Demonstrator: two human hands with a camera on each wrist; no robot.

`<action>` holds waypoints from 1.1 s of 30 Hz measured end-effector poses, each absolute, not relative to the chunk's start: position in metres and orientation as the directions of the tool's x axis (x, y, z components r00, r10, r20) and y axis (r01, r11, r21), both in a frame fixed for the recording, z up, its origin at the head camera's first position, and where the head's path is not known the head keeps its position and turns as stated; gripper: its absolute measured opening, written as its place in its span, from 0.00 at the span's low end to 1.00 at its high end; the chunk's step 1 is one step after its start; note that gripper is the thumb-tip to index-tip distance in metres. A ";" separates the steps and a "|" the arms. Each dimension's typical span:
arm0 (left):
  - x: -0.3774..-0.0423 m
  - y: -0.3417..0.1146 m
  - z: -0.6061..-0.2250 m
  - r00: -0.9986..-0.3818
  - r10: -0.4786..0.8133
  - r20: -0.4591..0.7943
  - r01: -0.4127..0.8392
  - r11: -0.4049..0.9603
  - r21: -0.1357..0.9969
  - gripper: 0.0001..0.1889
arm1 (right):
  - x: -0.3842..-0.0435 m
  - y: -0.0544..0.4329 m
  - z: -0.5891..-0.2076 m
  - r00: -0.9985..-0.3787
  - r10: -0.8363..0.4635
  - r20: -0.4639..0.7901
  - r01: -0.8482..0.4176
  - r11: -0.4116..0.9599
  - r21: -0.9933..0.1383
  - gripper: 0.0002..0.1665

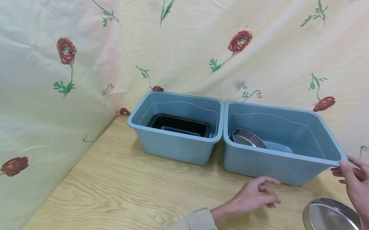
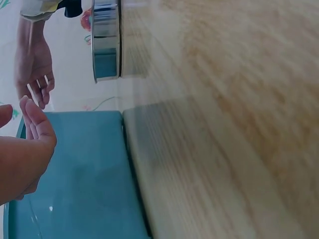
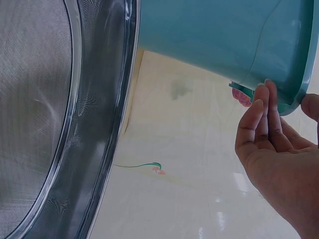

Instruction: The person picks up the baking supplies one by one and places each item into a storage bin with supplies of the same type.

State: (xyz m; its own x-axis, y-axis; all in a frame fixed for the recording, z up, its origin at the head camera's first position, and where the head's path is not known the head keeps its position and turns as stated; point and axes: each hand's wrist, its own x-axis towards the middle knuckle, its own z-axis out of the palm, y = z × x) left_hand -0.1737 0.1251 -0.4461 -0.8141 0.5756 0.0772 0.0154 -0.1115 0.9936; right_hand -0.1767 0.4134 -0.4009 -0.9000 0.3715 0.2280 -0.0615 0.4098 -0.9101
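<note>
Two blue plastic bins stand side by side against the cloth backdrop. At the front right corner of the right bin [image 1: 267,165], my right hand [image 1: 364,184] pinches the rim, thumb on top and fingers below, as the right wrist view also shows [image 3: 279,124]. My left hand [image 1: 255,193] hovers just in front of that bin, fingers loosely bent, holding nothing. Inside the bin leans a round metal piece [image 1: 247,137], partly hidden by the front wall. Below my right wrist lies a round steel sieve [image 1: 331,228]; its fine mesh [image 3: 35,99] shows up close in the right wrist view.
The left bin [image 1: 174,146] holds a black rectangular pan [image 1: 180,124]. Pale wood-grain tabletop [image 1: 111,197] spreads in front of the bins. Flower-printed cloth [image 1: 178,47] hangs behind and along the left side.
</note>
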 end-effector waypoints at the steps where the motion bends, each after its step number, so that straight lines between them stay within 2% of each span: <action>1: -0.173 0.126 -0.447 -0.814 0.575 0.078 0.021 -0.106 0.994 0.20 | -0.177 0.413 -0.401 -0.902 0.370 0.222 -0.056 0.410 -0.910 0.27; 9: -0.170 0.133 -0.455 -0.811 0.582 0.059 -0.005 -0.107 0.994 0.21 | -0.176 0.408 -0.398 -0.901 0.364 0.235 -0.069 0.416 -0.907 0.22; 14: -0.168 0.140 -0.459 -0.823 0.567 0.040 -0.012 -0.087 0.996 0.21 | -0.176 0.406 -0.398 -0.898 0.360 0.252 -0.072 0.445 -0.892 0.26; 18: -0.167 0.144 -0.460 -0.822 0.569 0.029 -0.025 -0.088 0.996 0.21 | -0.174 0.407 -0.399 -0.896 0.358 0.262 -0.081 0.449 -0.890 0.25; 22: -0.166 0.148 -0.461 -0.818 0.576 0.017 -0.044 -0.093 0.995 0.22 | -0.174 0.410 -0.399 -0.892 0.362 0.272 -0.095 0.438 -0.894 0.19; 25: -0.165 0.153 -0.462 -0.817 0.576 0.009 -0.049 -0.085 0.995 0.22 | -0.173 0.410 -0.399 -0.891 0.364 0.271 -0.090 0.443 -0.892 0.19; 29: -0.164 0.157 -0.463 -0.820 0.573 -0.002 -0.041 -0.055 0.998 0.22 | -0.173 0.409 -0.399 -0.893 0.365 0.261 -0.069 0.463 -0.884 0.26; 33: -0.164 0.161 -0.463 -0.820 0.573 -0.003 -0.022 -0.027 0.999 0.22 | -0.172 0.410 -0.398 -0.894 0.357 0.271 -0.087 0.455 -0.886 0.22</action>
State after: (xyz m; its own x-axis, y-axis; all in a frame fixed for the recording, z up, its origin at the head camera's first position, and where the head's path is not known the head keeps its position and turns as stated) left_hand -0.1637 0.1610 -0.4627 -0.8198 0.5727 -0.0028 -0.0224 -0.0273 0.9994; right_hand -0.1723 0.4102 -0.3976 -0.8937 0.3574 0.2711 -0.0870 0.4548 -0.8863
